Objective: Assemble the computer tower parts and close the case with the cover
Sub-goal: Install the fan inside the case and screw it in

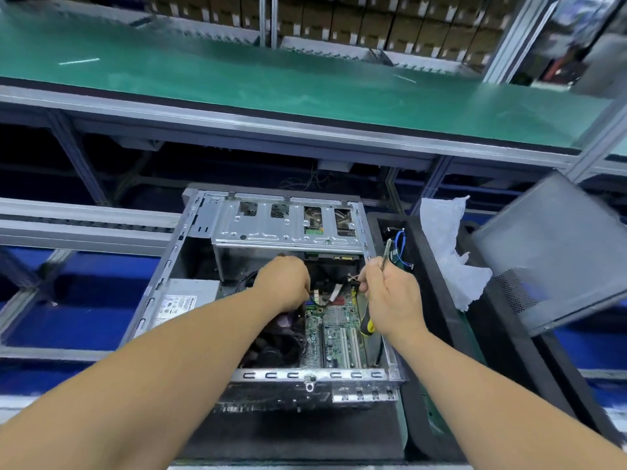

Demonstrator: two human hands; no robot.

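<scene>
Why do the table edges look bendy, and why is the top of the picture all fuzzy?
In the head view, the wide lens curves the green bench; the boxes behind it are smeared with blur; both hands, left and right, and the open computer case look sharper and evenly lit.

Silver-grey case (190,239), bare metal, with a row of dark slots along the near rail. Silver drive cage (288,228), punched with square windows. Green board (334,337) striped with pale slots and a grey finned square. White label on the grey supply (185,301), printed in small dark text. Yellow-and-black handle on the screwdriver (368,326). Blue cable (402,247) against the black bezel (441,300). White crumpled bag (448,245). Dark grey cover (556,252), dotted with a fine mesh patch. Green belt (271,79) edged in black; deep blue bins (81,300) below.
</scene>
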